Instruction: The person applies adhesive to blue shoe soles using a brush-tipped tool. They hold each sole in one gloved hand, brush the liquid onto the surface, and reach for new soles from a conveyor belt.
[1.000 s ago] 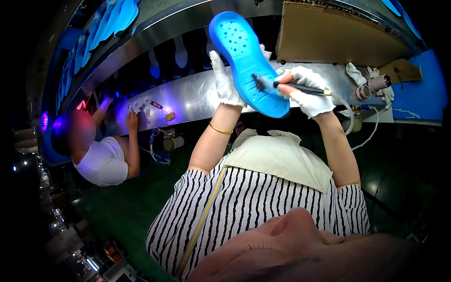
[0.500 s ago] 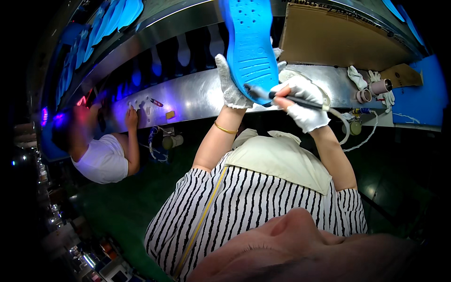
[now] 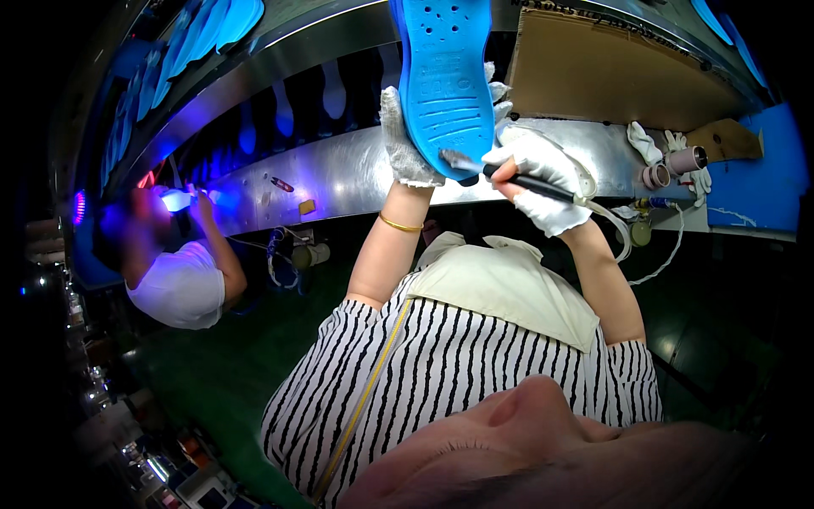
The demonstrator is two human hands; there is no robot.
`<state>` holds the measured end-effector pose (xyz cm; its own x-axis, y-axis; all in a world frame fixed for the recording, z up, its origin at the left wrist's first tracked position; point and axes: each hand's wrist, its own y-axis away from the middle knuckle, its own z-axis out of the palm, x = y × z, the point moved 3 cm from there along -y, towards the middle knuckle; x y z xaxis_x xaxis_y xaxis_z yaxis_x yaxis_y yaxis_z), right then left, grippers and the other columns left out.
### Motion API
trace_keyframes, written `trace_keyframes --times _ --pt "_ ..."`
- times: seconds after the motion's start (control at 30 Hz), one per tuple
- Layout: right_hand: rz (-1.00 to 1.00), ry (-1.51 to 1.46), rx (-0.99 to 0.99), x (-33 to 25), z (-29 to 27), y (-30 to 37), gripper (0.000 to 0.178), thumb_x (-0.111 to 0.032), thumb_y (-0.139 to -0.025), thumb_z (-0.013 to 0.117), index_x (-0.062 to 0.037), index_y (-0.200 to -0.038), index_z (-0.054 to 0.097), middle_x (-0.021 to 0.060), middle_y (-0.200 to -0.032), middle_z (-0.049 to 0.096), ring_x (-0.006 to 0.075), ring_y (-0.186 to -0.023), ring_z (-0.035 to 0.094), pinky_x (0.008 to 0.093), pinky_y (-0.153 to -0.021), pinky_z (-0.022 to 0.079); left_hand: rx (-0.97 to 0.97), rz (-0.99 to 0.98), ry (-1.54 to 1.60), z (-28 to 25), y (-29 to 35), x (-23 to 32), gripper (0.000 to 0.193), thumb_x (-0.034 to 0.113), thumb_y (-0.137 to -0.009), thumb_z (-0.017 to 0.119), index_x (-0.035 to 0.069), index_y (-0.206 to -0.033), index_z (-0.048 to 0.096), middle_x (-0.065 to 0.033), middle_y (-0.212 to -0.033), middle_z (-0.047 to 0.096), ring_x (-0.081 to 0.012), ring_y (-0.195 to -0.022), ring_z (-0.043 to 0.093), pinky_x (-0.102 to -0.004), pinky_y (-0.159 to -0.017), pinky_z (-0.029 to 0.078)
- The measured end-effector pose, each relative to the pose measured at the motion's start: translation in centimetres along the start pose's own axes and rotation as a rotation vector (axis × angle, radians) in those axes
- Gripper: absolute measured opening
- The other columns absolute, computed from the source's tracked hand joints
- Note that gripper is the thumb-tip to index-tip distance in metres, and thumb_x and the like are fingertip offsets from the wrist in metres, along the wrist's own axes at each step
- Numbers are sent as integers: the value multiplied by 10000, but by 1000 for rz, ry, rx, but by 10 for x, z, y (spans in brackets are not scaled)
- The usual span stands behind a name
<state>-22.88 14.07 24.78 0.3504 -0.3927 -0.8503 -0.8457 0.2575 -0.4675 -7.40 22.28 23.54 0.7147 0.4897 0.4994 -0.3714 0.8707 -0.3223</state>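
A bright blue shoe sole (image 3: 448, 93), with small holes and raised lines, stands on end over the bench, its lower end toward me. My left hand (image 3: 407, 148), in a whitish glove, is closed round it; the thumb lies along the left edge and fingertips show past the right edge. In my right hand (image 3: 547, 161), gloved in white with some bare fingertips, is a black-handled brush (image 3: 538, 185). Its bristles touch or almost touch the sole's lower end. A pale tube (image 3: 626, 237) runs from the handle's rear end.
A metal bench (image 3: 339, 170) crosses ahead, bearing a yellow sponge (image 3: 306, 207) and a small red tool (image 3: 282, 184). Cardboard (image 3: 619, 68) stands behind at right, near loose gloves (image 3: 644, 142) and a cup-like roll (image 3: 687, 158). Blue soles (image 3: 237, 21) line the upper-left shelf. A co-worker (image 3: 182, 280) sits at left.
The sole and my left hand have shifted slightly left and up. The brush remains at the sole's lower end. At left, the co-worker's hands have risen to a glowing piece.
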Motion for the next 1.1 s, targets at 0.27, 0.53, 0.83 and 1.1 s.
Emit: trace_keyframes --times 0.27,0.53,0.83,1.1 --pt "156 -146 -17 7 0 -1 107 30 -749 710 -29 -829 669 80 -872 657 172 -775 625 290 -734 505 -65 -111 160 -8 -7 7 992 759 -824 461 97 -1527 235 -251 -1505 326 -452 -1333 406 -580 -1105 344" --pt "153 -224 -74 8 5 7 106 27 -756 707 -37 -828 665 54 -855 664 140 -776 636 281 -756 522 -112 -170 413 -15 -1 10 840 660 -911 443 34 -1465 366 -247 -1414 467 -409 -1215 540 -515 -1004 472" --pt "21 -39 49 7 16 13 90 23 -756 684 -27 -822 649 82 -830 637 174 -738 612 296 -705 487 310 33 -174 -32 -8 26 840 668 -911 442 26 -1450 386 -247 -1393 489 -398 -1205 549 -494 -987 488" --pt "319 -423 39 3 1 14 136 52 -800 658 -42 -877 595 74 -851 647 143 -726 624 242 -710 491 -37 -175 72 -10 -13 27 851 644 -915 445 4 -1466 341 -282 -1413 447 -404 -1218 543 -503 -1009 475"
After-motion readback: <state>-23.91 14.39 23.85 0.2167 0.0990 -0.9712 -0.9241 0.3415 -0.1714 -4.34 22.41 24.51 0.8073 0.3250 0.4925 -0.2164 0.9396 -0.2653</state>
